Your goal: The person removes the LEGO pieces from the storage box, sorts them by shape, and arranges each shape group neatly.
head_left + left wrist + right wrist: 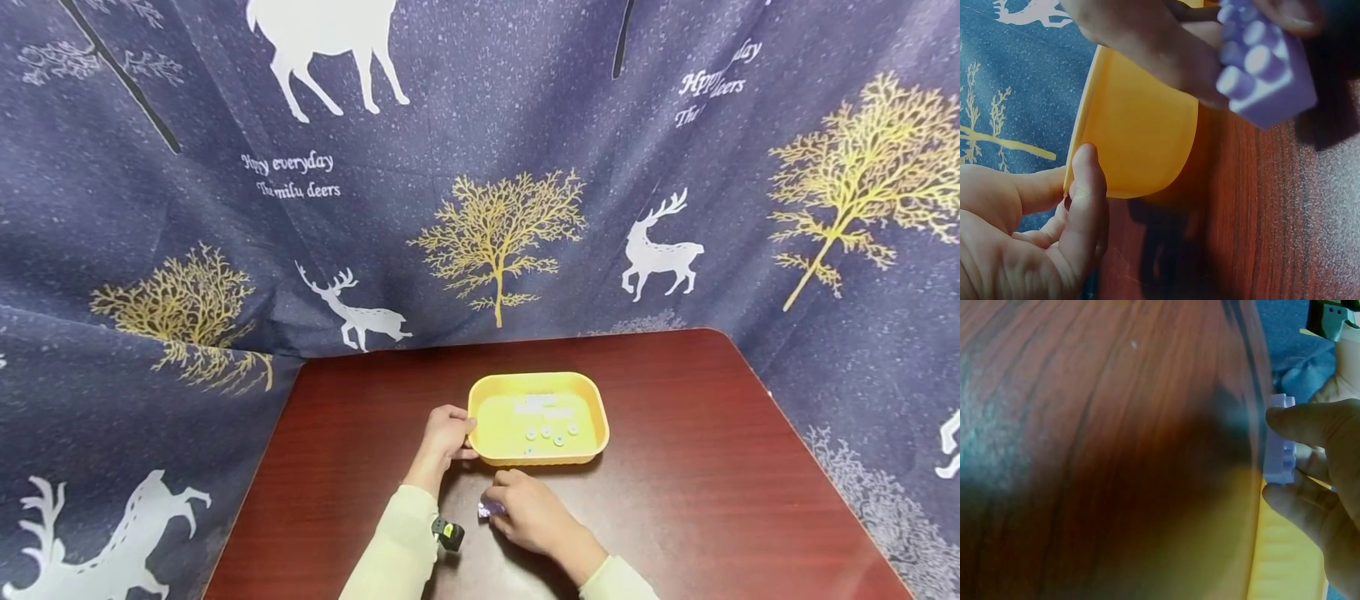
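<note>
A purple toy building block (490, 509) is in my right hand (531, 510), just in front of a yellow plastic bin (538, 460). Rows of round studs show on the block (1275, 87) in the left wrist view. Thumb and fingers pinch the block (1278, 450) by its ends in the right wrist view. My left hand (447, 432) grips the bin's left end, its thumb on one side of the rim and fingers on the other. Several pale pieces (558, 413), some bar-shaped and some small and round, lie inside the bin.
The reddish-brown wooden table (360, 417) carries the bin near its middle. A dark blue curtain (390, 242) with deer and trees hangs along its back and sides. A small black device (448, 534) is strapped at the left wrist.
</note>
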`<state>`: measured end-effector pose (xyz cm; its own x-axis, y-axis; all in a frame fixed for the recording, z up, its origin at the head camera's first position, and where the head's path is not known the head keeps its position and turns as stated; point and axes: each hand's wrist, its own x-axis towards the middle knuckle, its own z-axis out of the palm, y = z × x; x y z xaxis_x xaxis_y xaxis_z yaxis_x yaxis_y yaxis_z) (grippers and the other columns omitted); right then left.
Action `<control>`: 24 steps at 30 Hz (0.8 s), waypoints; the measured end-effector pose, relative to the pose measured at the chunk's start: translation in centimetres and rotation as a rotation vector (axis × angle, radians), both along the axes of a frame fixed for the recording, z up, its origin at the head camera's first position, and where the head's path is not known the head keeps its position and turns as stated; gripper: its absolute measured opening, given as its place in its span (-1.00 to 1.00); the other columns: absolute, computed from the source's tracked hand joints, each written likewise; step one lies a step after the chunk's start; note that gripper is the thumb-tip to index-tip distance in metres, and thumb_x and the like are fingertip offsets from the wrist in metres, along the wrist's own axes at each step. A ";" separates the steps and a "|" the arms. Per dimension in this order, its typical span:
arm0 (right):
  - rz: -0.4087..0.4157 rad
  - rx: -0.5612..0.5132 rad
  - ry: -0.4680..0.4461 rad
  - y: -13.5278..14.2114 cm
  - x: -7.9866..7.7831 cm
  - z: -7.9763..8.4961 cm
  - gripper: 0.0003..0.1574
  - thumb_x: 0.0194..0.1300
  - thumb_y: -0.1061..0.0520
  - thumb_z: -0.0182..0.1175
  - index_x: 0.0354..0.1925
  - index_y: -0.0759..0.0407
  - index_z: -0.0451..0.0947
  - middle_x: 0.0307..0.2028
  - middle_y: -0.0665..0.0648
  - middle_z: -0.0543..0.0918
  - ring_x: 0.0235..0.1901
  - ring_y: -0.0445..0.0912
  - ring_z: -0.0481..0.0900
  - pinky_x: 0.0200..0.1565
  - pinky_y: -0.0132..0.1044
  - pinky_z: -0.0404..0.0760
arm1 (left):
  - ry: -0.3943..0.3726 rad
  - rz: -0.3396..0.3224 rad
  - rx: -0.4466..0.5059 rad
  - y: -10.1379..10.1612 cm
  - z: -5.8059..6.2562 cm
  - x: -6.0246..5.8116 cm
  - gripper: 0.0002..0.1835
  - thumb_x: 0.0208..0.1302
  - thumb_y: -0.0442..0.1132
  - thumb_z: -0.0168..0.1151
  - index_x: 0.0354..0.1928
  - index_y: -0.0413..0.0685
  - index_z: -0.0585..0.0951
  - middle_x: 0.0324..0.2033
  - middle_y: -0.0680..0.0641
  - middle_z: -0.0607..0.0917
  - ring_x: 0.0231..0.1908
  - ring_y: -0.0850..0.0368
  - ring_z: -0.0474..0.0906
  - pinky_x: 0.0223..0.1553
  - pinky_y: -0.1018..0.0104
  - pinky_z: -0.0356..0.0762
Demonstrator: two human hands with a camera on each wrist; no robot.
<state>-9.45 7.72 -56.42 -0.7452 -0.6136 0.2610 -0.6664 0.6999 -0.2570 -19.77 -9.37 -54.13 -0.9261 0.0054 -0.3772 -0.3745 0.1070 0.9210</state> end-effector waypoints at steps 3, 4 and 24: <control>0.004 0.009 0.001 -0.1 -0.1 -0.4 -0.79 0.14 0.03 0.48 -0.22 -0.06 0.71 -0.29 -0.13 0.58 -0.25 -0.22 0.53 -0.14 -0.36 0.73 | -0.002 0.000 0.003 0.0 0.1 -0.1 -0.71 0.43 -0.42 0.20 0.09 -0.43 0.46 -0.10 -0.44 0.62 -0.38 -0.11 0.70 -0.45 0.19 0.86; 0.005 0.012 0.004 -0.1 -0.1 -0.5 -0.78 0.13 0.03 0.49 -0.21 -0.06 0.72 -0.28 -0.12 0.59 -0.25 -0.21 0.54 -0.13 -0.35 0.73 | 0.000 0.000 0.002 0.0 0.1 -0.1 -0.71 0.43 -0.42 0.20 0.09 -0.43 0.46 -0.10 -0.45 0.62 -0.38 -0.11 0.70 -0.45 0.19 0.86; 0.008 0.062 0.021 -0.5 0.0 -1.5 -0.77 0.09 0.03 0.48 -0.24 -0.04 0.70 -0.32 -0.14 0.57 -0.29 -0.23 0.55 -0.17 -0.37 0.74 | -0.003 -0.001 -0.004 0.0 0.3 -0.1 -0.74 0.41 -0.44 0.21 0.05 -0.42 0.45 -0.13 -0.43 0.61 -0.43 -0.06 0.66 -0.46 0.18 0.86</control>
<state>-9.49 7.26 -57.92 -0.7348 -0.6351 0.2382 -0.6769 0.7087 -0.1989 -19.83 -9.34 -53.86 -0.9251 0.0046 -0.3796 -0.3768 0.1108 0.9197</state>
